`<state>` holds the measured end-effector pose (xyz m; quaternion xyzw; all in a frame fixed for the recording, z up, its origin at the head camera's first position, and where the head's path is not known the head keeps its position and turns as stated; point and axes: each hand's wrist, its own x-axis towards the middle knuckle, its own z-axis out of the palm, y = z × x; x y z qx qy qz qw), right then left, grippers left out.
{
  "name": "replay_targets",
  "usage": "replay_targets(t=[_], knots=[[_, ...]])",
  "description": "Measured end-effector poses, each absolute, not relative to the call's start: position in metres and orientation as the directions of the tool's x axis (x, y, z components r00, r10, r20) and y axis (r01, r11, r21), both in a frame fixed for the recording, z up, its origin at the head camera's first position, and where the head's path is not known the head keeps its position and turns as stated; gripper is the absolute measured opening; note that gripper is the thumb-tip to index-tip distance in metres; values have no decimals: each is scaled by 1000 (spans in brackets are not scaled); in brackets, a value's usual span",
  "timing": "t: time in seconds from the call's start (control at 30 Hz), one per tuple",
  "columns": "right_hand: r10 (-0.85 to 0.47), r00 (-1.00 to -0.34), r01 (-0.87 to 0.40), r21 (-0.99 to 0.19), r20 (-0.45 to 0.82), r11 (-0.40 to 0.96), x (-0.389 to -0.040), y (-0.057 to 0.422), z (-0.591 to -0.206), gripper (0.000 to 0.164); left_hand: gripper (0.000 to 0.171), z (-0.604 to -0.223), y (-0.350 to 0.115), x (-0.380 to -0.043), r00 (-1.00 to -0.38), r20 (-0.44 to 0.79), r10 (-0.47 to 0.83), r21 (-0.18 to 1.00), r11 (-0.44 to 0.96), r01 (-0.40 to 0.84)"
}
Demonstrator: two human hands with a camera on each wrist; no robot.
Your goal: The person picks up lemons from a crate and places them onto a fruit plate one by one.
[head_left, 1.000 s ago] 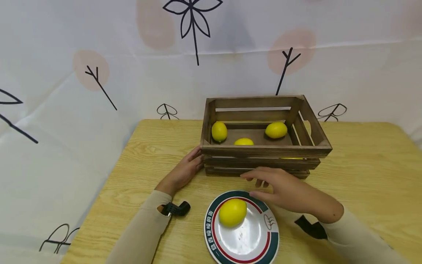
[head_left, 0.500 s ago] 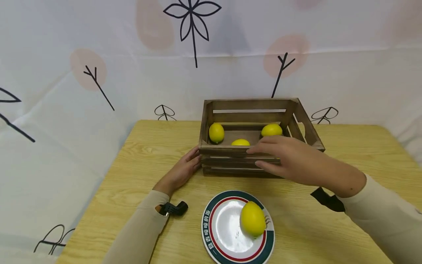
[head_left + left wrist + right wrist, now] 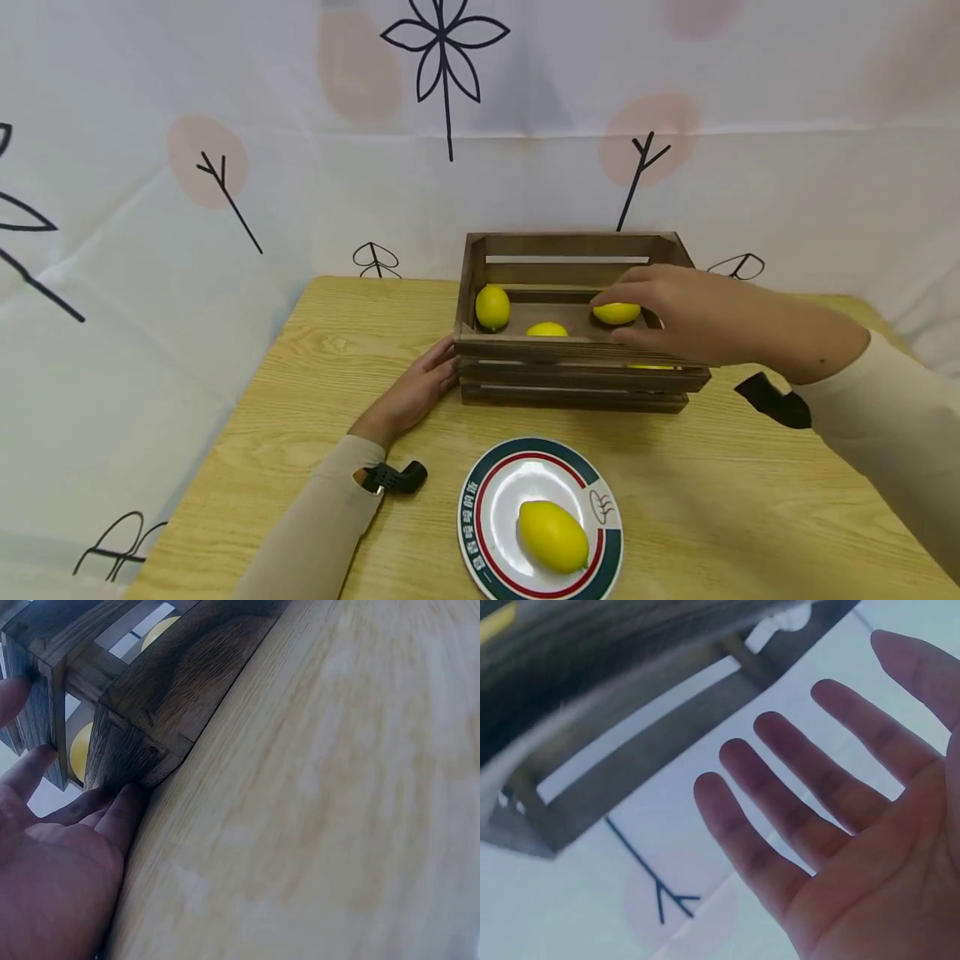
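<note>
In the head view my left hand (image 3: 412,392) rests against the left end of a brown slatted wooden crate (image 3: 570,350). Its straight fingers (image 3: 127,814) touch the wood in the left wrist view. My right hand (image 3: 697,317) is over the crate's right part, near a lemon (image 3: 617,314) that it partly covers. Nothing lies in its spread fingers (image 3: 780,750) in the right wrist view. Inside the crate are also a lemon (image 3: 492,307) at the left and another lemon (image 3: 547,330) half hidden by the front wall. More yellow (image 3: 649,367) shows between the front slats.
A white plate (image 3: 491,500) with a green and red rim stands in front of the crate. On it lies one lemon (image 3: 553,537). The wooden table (image 3: 315,367) ends at a printed cloth backdrop (image 3: 300,167) behind and to the left.
My right hand has risen from beside the plate, away and to the right, to above the crate. The lemon on the plate has rolled toward the front right. The left hand stays put.
</note>
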<state>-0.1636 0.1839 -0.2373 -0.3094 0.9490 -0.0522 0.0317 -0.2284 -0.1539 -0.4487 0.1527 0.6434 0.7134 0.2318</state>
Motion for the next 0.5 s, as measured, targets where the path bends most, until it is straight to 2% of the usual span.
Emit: replay_targets(t=[0.23, 0.5], knots=[[-535, -841, -528, -86, -81, 845, -191, 190, -229, 42, 57, -451, -156, -230, -840, -41, 541, 990, -93, -109], [-519, -846, -505, -130, -122, 853, -219, 196, -224, 41, 58, -453, -157, -230, -838, -46, 544, 990, -87, -111]])
